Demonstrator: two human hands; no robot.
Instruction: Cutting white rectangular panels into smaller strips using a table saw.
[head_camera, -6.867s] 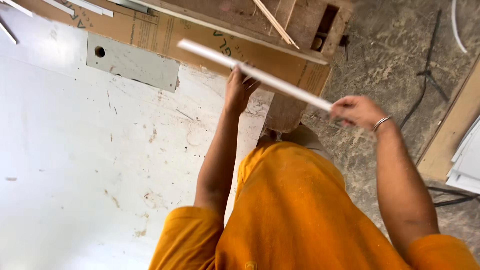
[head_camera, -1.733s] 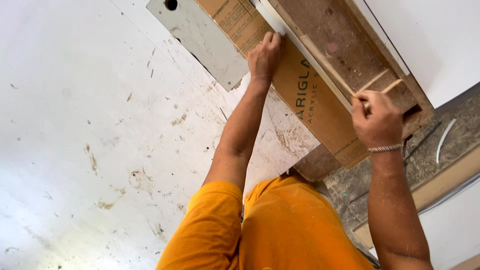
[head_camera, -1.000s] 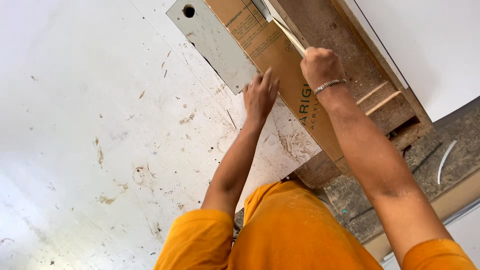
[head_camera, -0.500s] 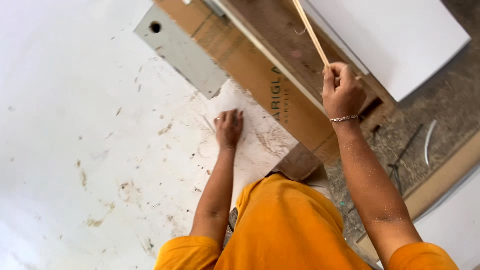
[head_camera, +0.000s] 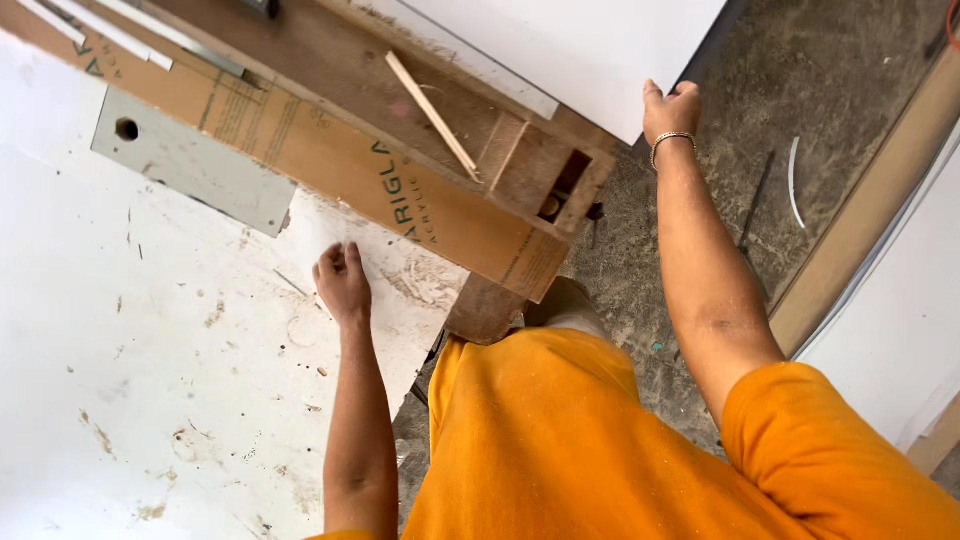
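Note:
My left hand (head_camera: 343, 282) rests with fingers curled on the dusty white board (head_camera: 150, 330), holding nothing. My right hand (head_camera: 670, 110) reaches far forward and touches the edge of a large white sheet (head_camera: 590, 50); whether it grips the sheet I cannot tell. A thin pale wooden strip (head_camera: 432, 115) lies free on the brown wooden bench top (head_camera: 330, 70), clear of both hands. A long brown paper-covered panel (head_camera: 320, 160) with printing lies along the bench edge, just beyond my left hand.
A grey plate with a round hole (head_camera: 190, 160) lies on the white board. Thin white strips (head_camera: 110, 30) lie at the top left. The concrete floor (head_camera: 800, 120) holds a curved white offcut (head_camera: 795, 180). A wooden-edged white panel (head_camera: 890, 270) stands on the right.
My right hand has let go of the thin strip, which now lies on the bench, and moved right to the white sheet. My left hand stayed on the white board.

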